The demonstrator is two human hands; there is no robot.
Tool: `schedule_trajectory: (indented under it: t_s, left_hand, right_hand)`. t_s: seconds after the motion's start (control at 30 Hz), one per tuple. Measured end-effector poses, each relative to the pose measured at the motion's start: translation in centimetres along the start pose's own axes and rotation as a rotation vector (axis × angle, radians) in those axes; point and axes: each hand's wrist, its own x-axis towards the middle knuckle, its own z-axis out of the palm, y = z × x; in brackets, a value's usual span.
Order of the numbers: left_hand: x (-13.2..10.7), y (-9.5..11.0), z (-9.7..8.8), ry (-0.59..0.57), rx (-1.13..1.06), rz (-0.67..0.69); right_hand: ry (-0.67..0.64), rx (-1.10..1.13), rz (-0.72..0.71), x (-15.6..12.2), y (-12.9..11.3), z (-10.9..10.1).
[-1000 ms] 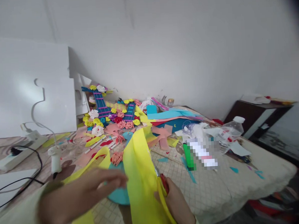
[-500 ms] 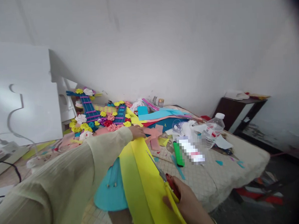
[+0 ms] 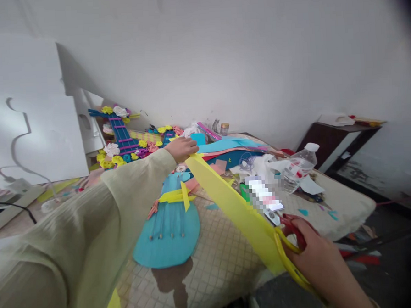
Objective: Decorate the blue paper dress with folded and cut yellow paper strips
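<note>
Yellow paper strip [image 3: 228, 198] now lifted taut; my left hand [image 3: 181, 148] pinches far end, right hand [image 3: 323, 258] closed in scissors [image 3: 283, 253] at near end. Overpull risks ragged tear.

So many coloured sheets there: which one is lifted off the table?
The long yellow strip, stretched from the left hand to the scissors in the right hand. The turquoise guitar-shaped piece and the stacked blue sheets lie flat.

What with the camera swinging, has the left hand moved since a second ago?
Yes. The left hand went forward, from beside the blue cutout to the paper flowers.
</note>
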Motion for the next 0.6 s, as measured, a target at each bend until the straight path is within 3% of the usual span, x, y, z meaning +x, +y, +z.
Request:
schedule_trajectory:
  t_s: [0.1,0.27,0.47,0.6]
  left_hand:
    - [0.0,1.1,3.1,-0.03,-0.01,-0.049]
    - [-0.1,2.3,7.9,-0.132,-0.086,-0.073]
    - [1.7,4.5,9.7,-0.122,-0.191,-0.014]
    - [3.6,7.1,9.8,-0.122,-0.23,0.086]
  right_hand:
    - [-0.066,-0.049,-0.041,-0.4,-0.2,1.2]
    - [-0.263,0.186,-0.175,-1.8,-0.7,3.4]
    - [-0.034,0.084,0.06,-2.6,1.3,4.9]
    - [-0.023,0.055,0.131,-2.3,2.4,5.7]
